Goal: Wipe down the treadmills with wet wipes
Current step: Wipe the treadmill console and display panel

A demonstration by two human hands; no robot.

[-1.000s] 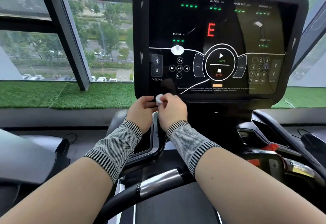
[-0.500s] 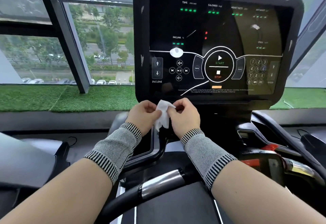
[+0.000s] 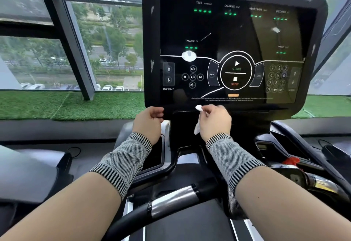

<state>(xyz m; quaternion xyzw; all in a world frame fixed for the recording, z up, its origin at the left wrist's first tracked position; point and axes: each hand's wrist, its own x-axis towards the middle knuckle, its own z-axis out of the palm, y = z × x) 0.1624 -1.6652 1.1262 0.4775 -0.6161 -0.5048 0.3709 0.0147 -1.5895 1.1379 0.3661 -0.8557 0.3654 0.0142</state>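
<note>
Head cam: right hand (image 3: 215, 121) pinches a scrunched white wet wipe (image 3: 198, 119) with curled fingers, right up at the treadmill console (image 3: 235, 47) bottom edge, while left hand (image 3: 149, 120) curls its fingers around that same lower rim, just beside it

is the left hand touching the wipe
Apart. The head view shows the left hand at the console edge, dark gap before the wipe in the right hand.
</note>
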